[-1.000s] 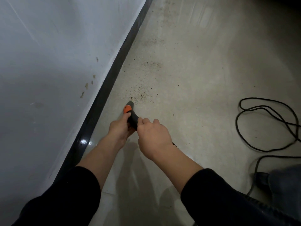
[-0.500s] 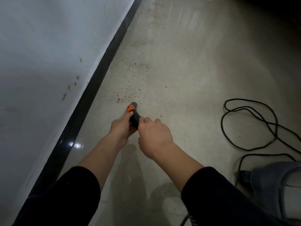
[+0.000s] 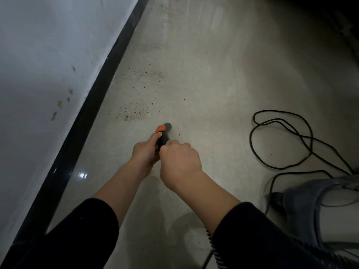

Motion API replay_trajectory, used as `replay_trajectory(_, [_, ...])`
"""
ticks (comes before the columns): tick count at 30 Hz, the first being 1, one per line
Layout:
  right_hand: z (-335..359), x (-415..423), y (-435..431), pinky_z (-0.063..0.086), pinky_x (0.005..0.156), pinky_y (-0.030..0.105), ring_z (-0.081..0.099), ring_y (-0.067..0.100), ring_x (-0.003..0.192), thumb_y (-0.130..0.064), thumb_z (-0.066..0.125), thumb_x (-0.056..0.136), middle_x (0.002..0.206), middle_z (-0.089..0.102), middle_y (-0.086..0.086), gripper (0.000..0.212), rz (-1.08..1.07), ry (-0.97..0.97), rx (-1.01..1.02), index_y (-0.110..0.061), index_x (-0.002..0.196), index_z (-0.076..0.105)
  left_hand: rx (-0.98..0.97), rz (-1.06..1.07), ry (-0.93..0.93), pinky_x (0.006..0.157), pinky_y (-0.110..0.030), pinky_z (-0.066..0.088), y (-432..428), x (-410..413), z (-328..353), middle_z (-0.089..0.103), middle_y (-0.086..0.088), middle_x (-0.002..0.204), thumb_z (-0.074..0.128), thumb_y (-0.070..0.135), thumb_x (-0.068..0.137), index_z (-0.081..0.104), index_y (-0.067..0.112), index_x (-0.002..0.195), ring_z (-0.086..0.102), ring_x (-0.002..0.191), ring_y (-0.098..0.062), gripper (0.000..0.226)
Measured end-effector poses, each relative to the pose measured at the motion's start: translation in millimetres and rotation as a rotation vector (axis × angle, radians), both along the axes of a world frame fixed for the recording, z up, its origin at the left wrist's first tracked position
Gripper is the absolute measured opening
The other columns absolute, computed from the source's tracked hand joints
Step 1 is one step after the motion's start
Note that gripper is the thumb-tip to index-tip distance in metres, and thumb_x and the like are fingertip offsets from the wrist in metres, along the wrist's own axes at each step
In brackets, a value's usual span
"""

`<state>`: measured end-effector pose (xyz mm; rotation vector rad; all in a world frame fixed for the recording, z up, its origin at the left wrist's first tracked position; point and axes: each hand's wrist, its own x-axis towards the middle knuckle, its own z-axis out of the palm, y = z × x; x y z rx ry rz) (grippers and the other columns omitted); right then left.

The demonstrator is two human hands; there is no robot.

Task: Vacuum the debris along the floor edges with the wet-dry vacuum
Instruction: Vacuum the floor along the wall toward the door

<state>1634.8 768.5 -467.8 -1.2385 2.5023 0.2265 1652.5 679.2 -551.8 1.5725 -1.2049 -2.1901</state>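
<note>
Both my hands grip a black vacuum nozzle (image 3: 166,133) with an orange switch. My left hand (image 3: 146,151) holds its front, thumb by the orange part. My right hand (image 3: 179,164) is curled round it just behind. The nozzle tip points at the pale floor, a little right of and below a patch of brown debris (image 3: 136,113). More specks (image 3: 149,74) lie farther up along the black baseboard (image 3: 93,105). A ribbed hose (image 3: 215,251) shows under my right sleeve.
A white wall (image 3: 48,55) rises left of the baseboard. A black power cord (image 3: 281,140) loops on the floor at the right. A grey trouser leg (image 3: 314,202) sits at the lower right. Darkness fills the top right corner.
The nozzle and both hands have shifted right and away from the baseboard. The debris patch that lay at the tip now lies up and left of it.
</note>
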Motion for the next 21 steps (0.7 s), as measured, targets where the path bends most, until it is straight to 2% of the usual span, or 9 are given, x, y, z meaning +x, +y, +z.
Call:
replay_trajectory(6, [6.1,-0.7,9.0,0.041,0.069,0.032,0.053,0.029,0.104,-0.013,0.057,0.090,0.117,0.051,0.013,0.039,-0.018,0.003,0.037,-0.009,0.128,0.050,-0.006,-0.059,-0.025,0.036,-0.015,0.039,14.4,-1.9,4.5,0.061,-0.007,0.067,0.067,0.029,0.089,0.064,0.003,0.083,0.056,0.057,-0.016,0.027])
replay_trajectory(13, [11.4,0.7,17.8,0.045,0.072,0.034,0.053,0.030,0.106,-0.012,0.055,0.090,0.118,0.051,0.013,0.043,-0.027,-0.004,0.045,-0.006,0.131,0.046,0.004,-0.084,-0.026,0.039,-0.017,0.042,23.5,-1.8,9.1,0.063,-0.008,0.071,0.068,0.029,0.088,0.065,0.004,0.084,0.059,0.060,-0.016,0.025])
replay_trajectory(17, [11.4,-3.5,19.8,0.040,0.070,0.031,0.054,0.028,0.107,-0.014,0.054,0.091,0.120,0.052,0.012,0.046,-0.024,0.007,0.033,-0.007,0.135,0.042,0.011,-0.081,-0.009,0.039,-0.017,0.042,25.2,-5.2,9.5,0.064,-0.008,0.071,0.068,0.029,0.089,0.066,0.002,0.088,0.059,0.059,-0.016,0.027])
replay_trajectory(21, [11.0,-12.2,19.0,0.040,0.071,0.032,0.055,0.028,0.108,-0.014,0.055,0.089,0.120,0.053,0.012,0.052,-0.034,0.012,0.036,-0.006,0.138,0.038,0.008,-0.077,-0.027,0.039,-0.018,0.041,28.4,-14.2,11.1,0.061,-0.006,0.065,0.068,0.032,0.089,0.063,0.006,0.079,0.055,0.056,-0.015,0.029])
